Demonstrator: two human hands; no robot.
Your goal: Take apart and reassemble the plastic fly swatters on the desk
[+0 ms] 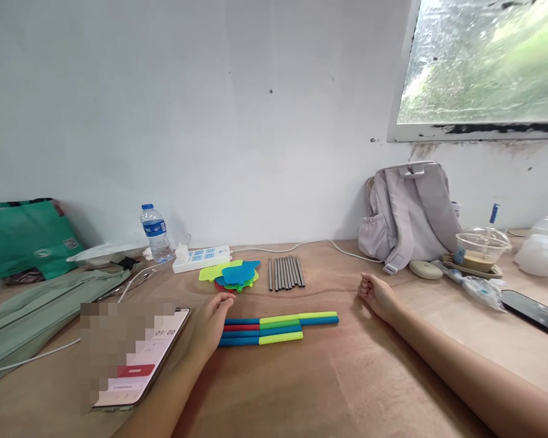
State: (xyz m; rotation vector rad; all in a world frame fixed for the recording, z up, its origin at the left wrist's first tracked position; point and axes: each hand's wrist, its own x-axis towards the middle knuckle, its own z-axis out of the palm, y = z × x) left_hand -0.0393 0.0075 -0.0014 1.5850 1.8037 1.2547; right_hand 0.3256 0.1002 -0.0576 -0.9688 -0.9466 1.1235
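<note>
Resting left hand (215, 312) nine o'clock of aligned tubes (281, 339) (can't tell grip), loose-fisted right hand (374, 293) two-ish, leaving rods (287, 274) untouched.

My left hand (214, 317) at the left end of colored tubes (281, 331) on a brown table (296, 389).
My right hand (375, 293) rests curled, well apart; metal rods (288, 273) lie beyond, beside bright plastic pieces (241, 273).
</note>
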